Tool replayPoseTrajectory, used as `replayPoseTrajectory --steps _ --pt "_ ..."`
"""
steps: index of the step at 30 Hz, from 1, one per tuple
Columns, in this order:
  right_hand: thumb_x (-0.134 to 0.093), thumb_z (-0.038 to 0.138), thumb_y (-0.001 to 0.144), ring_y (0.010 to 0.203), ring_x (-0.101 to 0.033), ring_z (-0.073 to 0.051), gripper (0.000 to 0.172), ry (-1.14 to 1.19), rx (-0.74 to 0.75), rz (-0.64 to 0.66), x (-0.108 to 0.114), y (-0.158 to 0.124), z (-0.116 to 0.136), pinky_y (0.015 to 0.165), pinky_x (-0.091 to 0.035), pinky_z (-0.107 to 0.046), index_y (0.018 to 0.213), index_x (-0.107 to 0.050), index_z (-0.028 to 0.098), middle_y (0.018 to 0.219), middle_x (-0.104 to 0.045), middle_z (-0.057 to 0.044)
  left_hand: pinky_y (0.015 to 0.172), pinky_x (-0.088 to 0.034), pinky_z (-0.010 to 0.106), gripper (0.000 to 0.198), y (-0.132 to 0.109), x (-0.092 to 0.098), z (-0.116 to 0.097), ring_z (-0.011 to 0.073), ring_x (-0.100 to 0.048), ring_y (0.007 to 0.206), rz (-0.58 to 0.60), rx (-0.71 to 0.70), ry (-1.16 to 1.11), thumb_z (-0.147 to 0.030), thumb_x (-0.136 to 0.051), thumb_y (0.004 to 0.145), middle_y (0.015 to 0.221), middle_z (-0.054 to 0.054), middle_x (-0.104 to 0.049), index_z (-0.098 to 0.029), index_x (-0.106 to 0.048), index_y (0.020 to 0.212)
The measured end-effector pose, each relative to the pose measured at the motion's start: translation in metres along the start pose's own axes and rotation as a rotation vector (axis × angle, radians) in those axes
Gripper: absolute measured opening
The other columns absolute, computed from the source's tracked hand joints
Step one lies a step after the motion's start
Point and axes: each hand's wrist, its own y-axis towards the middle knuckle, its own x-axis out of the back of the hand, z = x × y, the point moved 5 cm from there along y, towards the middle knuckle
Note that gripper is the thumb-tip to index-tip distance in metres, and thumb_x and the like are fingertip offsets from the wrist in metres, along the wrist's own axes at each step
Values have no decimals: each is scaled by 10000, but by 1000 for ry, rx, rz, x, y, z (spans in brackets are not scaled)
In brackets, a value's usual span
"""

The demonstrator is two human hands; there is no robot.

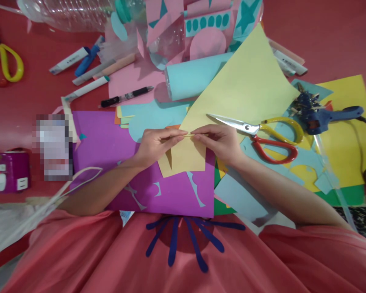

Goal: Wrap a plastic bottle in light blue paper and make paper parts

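Observation:
A large pale yellow paper sheet (247, 85) lies folded over in the middle of the red table. My left hand (157, 144) and my right hand (219, 142) meet at its fold, fingers pinched on the crease from either side. The folded flap hangs down over a purple sheet (110, 158). Red and yellow scissors (262, 134) lie with blades apart on the yellow paper just right of my right hand.
A blue glue gun (326, 118) with its cord lies at the right on yellow card. A rolled blue paper (195, 79), pens and markers (88, 73), a clear plastic bottle (76, 14) and pink cutouts crowd the far side. A purple power strip (7, 171) sits left.

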Motion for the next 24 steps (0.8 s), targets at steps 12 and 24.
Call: replayPoseTrajectory --steps 12,24 --pt "-670 246 804 741 -682 -159 92 9 108 12 0 1 1 670 -566 -312 804 -752 203 807 -748 -30 758 -589 211 197 2 -2 2 157 -747 852 -6 20 -47 -365 -716 810 919 17 -791 -233 -791 935" --pt "-682 469 812 726 -644 -135 291 -5 80 44 -2 2 -2 619 -513 -266 878 -685 185 850 -726 -42 736 -577 191 201 1 1 0 139 -741 815 -44 -1 -15 -380 -705 818 933 27 -789 -224 -790 914"
